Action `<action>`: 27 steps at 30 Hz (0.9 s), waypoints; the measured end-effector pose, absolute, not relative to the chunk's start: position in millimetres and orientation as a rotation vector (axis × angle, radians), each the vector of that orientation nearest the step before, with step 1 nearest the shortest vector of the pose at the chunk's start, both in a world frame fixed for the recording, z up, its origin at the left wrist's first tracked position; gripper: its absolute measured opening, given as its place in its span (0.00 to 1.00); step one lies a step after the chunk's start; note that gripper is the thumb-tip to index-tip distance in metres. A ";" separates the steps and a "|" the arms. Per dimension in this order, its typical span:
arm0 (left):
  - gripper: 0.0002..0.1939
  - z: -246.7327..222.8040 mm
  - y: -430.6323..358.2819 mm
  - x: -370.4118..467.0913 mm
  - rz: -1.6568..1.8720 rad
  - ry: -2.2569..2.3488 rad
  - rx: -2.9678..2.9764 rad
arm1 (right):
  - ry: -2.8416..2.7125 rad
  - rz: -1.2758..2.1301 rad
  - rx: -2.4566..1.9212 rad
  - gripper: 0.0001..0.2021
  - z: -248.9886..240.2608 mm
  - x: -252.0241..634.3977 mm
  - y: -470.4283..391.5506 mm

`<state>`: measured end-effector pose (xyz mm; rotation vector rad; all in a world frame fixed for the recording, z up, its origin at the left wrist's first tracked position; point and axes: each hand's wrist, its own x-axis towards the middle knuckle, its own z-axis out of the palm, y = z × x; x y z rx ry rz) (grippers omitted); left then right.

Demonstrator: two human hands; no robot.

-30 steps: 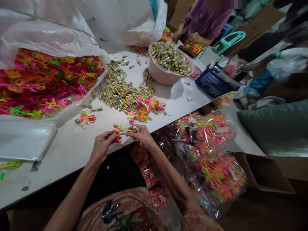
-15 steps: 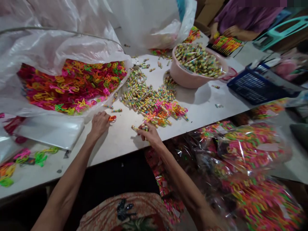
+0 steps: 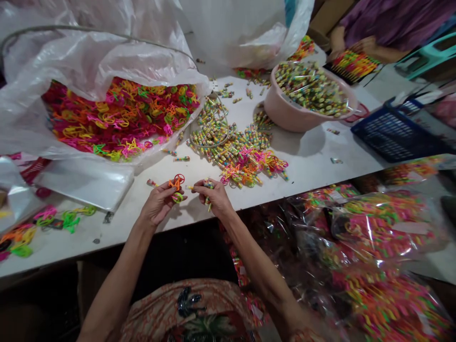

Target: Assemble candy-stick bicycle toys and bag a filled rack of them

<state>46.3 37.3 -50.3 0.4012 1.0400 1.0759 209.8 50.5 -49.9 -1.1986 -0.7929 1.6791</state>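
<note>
Gripping bright plastic pieces (image 3: 175, 183) in left hand (image 3: 156, 205), patterned tubes (image 3: 207, 183) in right hand (image 3: 217, 198), over white table (image 3: 309, 161).

Blue basket (image 3: 388, 135): perforated plastic, with a handle, by the right end of the white table (image 3: 317, 164).
Turquoise chair (image 3: 427, 54): plastic, behind the basket, cut by the right edge of the view.
Co-worker (image 3: 384, 21): a person in a purple top, upper right, cut by the top edge.
Cardboard (image 3: 329, 16): brown, just left of the co-worker.
Clear flat bags (image 3: 85, 183): a neat stack lying on the table's left part.
Packed bags (image 3: 381, 225): glossy, transparent, heaped below the table's right-hand edge.
</note>
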 end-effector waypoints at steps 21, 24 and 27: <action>0.15 -58.9 14.3 70.9 1.116 1.167 0.296 | -1.109 1.566 -1.365 0.09 -55.2 229.3 34.0; 0.12 -59.4 14.4 70.0 1.047 1.128 0.225 | -0.786 1.628 -1.257 0.08 -56.9 226.4 34.3; 0.10 -60.0 14.1 72.4 1.042 1.093 0.180 | -0.728 1.664 -1.204 0.08 -55.7 223.8 32.9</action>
